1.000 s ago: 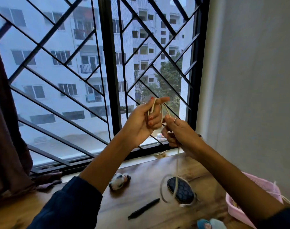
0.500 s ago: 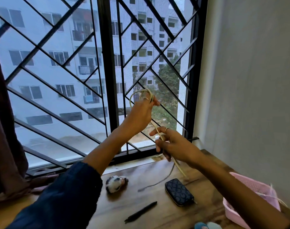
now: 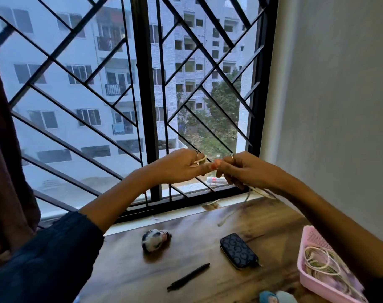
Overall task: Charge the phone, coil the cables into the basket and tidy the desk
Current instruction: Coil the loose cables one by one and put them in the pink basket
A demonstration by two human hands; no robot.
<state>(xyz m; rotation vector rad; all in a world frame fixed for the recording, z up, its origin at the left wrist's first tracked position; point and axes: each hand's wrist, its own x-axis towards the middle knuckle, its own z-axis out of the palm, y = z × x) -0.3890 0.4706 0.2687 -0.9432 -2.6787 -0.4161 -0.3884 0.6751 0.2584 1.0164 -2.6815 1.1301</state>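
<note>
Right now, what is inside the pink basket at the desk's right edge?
The pink basket holds coiled pale cables in loose loops. The person's right forearm crosses over its far side, so whatever lies beneath there cannot be seen.

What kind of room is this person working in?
Probably a room in an upper-floor flat: a brown wooden desk stands against a window with black metal grillwork, a white apartment block rises opposite, and a pink plastic basket holds household cables.
</note>
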